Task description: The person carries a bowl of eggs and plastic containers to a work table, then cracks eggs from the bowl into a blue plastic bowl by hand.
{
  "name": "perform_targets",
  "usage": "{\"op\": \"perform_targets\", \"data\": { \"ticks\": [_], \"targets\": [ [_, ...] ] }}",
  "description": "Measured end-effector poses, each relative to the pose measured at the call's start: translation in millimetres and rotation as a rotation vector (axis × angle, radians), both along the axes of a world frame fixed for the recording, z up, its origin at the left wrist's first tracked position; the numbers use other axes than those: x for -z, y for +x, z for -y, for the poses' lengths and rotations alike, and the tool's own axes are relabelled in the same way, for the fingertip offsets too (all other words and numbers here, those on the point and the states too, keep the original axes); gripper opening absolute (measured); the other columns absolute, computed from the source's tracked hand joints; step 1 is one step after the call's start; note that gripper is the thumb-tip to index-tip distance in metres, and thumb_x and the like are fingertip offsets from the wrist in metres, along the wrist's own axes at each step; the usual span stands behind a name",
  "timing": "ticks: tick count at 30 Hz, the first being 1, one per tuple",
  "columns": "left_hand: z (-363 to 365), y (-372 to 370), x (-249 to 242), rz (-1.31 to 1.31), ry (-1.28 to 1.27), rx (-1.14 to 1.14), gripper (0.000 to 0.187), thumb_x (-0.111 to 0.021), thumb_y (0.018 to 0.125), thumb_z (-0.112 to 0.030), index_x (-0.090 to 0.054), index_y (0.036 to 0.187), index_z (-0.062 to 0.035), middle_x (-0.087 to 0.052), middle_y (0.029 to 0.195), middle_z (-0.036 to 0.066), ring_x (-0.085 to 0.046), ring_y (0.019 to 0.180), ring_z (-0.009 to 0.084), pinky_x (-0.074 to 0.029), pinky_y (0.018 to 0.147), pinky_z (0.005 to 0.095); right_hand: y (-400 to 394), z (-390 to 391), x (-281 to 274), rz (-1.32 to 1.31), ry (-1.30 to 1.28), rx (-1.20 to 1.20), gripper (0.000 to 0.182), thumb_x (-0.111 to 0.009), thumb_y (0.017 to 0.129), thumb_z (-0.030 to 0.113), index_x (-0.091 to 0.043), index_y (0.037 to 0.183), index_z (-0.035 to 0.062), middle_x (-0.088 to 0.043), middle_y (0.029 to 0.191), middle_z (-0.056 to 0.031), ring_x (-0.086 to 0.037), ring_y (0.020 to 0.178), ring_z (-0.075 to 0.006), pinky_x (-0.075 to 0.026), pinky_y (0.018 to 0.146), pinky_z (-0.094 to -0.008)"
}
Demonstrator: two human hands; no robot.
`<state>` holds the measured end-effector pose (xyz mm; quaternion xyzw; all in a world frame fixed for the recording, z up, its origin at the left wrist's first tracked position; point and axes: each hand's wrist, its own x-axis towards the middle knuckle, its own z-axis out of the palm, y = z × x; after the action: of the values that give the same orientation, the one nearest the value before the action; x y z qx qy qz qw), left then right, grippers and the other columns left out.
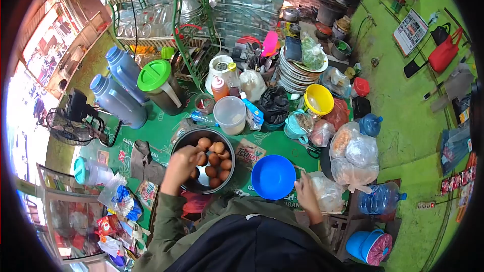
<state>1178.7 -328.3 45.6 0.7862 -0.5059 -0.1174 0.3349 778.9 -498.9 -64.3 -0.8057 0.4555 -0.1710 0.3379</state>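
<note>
A dark metal pot (231, 148) holds several brown eggs (214, 159) on the green table. My left hand (182, 167) reaches over the pot's left side, its fingers bent together at the eggs; what they hold, if anything, is hidden. To the right of the pot is a blue bowl (273, 177), which looks empty. Beside that bowl's right rim, my right hand (306, 194) is closed around a thin, light-coloured utensil (298, 171), too small to make out fully.
Behind the pot stand a clear plastic tub (230, 116), bottles and a stack of plates (298, 74). Thermoses (118, 102) and a green-lidded jug (160, 86) are at the back left. Plastic bags (326, 192) lie at the right.
</note>
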Motion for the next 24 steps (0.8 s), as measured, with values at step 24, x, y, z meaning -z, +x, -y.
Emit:
{"op": "perform_targets", "data": {
  "ticks": [24],
  "targets": [
    [39.6,-42.7,128.4,0.407,0.462,0.418,0.035,-0.056,0.090,-0.020,-0.054,0.121,-0.0035,-0.063,0.097,0.022,-0.067,0.082,0.0356,-0.053,0.067,0.0484,19.1,-28.6,56.0,0.358,0.883,0.358,0.068,-0.038,0.102,0.058,-0.043,0.143,0.0035,-0.060,0.121,-0.0106,-0.063,0.088,-0.0184,-0.056,0.076,-0.0344]
  ]
}}
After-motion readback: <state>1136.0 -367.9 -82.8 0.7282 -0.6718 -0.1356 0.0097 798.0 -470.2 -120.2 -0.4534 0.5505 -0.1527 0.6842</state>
